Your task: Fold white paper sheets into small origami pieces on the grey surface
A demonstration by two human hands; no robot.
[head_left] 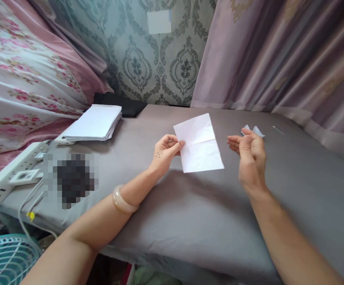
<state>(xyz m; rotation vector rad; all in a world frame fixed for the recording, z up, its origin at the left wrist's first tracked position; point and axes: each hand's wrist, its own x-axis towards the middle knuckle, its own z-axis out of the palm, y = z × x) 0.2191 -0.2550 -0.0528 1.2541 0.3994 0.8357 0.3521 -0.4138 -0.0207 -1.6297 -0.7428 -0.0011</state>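
Observation:
A sheet of white paper (200, 148) with a crease across its middle is held up over the grey-covered table. My left hand (166, 153) pinches its left edge between thumb and fingers. To the right of the sheet and apart from it, my right hand (250, 158) is raised with its fingers extended, nothing in them. Just behind that hand, a small folded white paper piece (259, 131) lies on the table, partly hidden by the fingers.
A thick stack of white paper (93, 123) lies at the back left, near a black flat item (132, 109). Along the left edge runs a white power strip (12, 172) with cables. A blue fan (7, 257) stands at the lower left. Curtains (263, 51) hang behind.

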